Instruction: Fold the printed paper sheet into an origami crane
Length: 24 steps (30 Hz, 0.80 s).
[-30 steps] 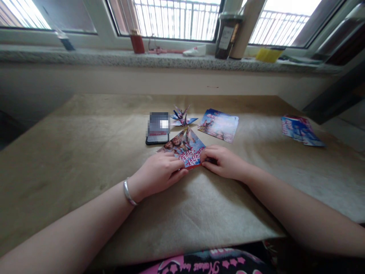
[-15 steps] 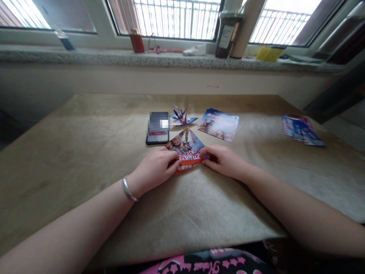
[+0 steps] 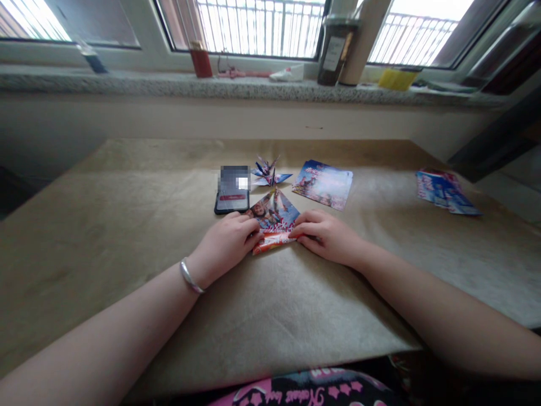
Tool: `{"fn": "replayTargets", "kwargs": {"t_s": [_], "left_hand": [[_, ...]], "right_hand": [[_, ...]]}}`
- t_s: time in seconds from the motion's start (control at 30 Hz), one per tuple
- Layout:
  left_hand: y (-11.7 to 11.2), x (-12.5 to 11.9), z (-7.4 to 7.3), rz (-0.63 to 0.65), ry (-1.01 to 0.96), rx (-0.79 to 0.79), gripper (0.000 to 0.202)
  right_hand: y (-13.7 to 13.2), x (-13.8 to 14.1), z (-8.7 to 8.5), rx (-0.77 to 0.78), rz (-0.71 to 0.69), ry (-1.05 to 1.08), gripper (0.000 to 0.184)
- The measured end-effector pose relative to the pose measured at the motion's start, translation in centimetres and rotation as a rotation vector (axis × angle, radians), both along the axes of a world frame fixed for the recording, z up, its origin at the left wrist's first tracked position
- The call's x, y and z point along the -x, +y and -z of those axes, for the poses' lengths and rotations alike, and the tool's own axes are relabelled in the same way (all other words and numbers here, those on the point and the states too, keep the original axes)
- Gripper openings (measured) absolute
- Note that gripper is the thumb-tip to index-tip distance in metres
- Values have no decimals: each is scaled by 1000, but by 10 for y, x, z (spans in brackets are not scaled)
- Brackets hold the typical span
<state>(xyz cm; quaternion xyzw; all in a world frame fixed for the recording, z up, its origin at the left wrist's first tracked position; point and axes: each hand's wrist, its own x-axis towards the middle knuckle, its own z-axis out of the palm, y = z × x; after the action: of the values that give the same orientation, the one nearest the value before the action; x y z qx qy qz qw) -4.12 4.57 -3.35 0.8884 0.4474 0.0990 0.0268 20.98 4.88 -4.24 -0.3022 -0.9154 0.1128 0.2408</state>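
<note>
A printed sheet of paper [image 3: 276, 213], partly folded, lies on the table between my hands. Its far part comes to a point, and a red-orange strip runs along the near edge. My left hand [image 3: 230, 239] grips the paper's left side, thumb and fingers closed on it. On the other side, my right hand [image 3: 327, 237] has its fingers closed on the right part of the strip. Just beyond the paper stands a folded paper crane [image 3: 271, 173], blue and pink with several points. A phone [image 3: 232, 192] lies to its left, its screen partly blurred out.
A stack of printed sheets [image 3: 323, 183] lies right of the crane. Farther right are more printed papers [image 3: 448, 193] on the brown table [image 3: 169, 186]. Along the granite windowsill [image 3: 147, 84] stand a red container [image 3: 200, 61], a dark jar [image 3: 333, 51] and a yellow object [image 3: 398, 79].
My right fingers have shifted slightly left over the strip. The strip now shows more orange and lies flatter against the sheet.
</note>
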Motion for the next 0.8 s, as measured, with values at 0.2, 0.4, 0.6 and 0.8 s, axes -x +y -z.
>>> {"fn": "replayTargets", "kwargs": {"t_s": [0.2, 0.4, 0.6, 0.8], "left_hand": [[1, 2, 1, 24, -47, -7, 18], [-5, -1, -4, 32, -37, -39, 21], [-8, 0, -4, -32, -48, 16, 19], [-1, 8, 0, 58, -212, 81, 23]], "right_hand": [[-2, -1, -1, -81, 24, -106, 20], [0, -1, -1, -165, 28, -192, 24], [2, -4, -1, -183, 42, -220, 24], [-1, -6, -2, -188, 69, -236, 25]]}}
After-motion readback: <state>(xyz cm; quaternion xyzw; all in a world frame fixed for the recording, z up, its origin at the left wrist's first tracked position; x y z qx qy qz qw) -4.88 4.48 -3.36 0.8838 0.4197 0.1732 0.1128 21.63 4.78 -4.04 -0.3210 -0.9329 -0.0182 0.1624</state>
